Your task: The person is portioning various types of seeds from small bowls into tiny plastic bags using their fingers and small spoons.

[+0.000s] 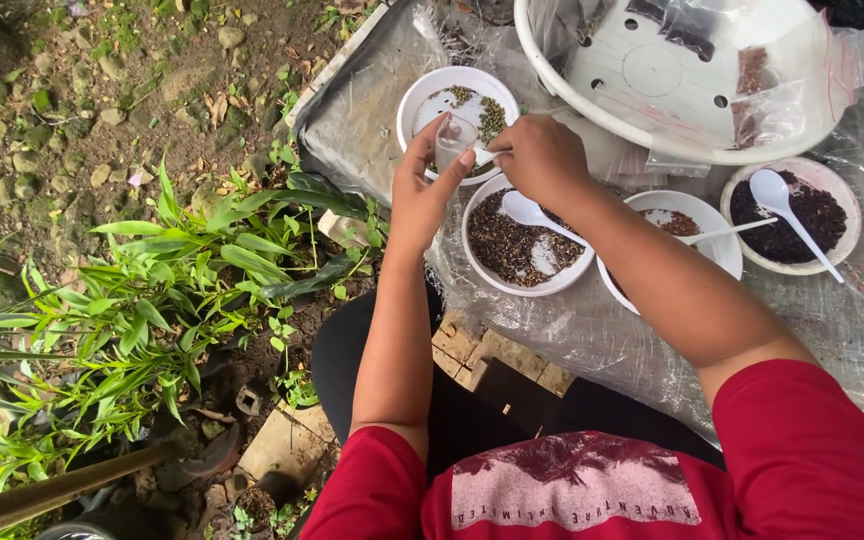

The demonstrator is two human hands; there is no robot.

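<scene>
1. Left hand (422, 190): fingers curled around a small clear plastic bag (449, 142), held upright over the near rim of the greenish-seed bowl (457, 120).
2. Right hand (542, 158): fingertips pinched on a white spoon (488, 155) (mostly hidden), its tip at the bag's mouth.
3. Dark-seed bowl (527, 245): just nearer than the greenish-seed bowl, holding another white spoon (530, 211).
4. Plastic-covered desk (592, 335): carries all bowls.
</scene>
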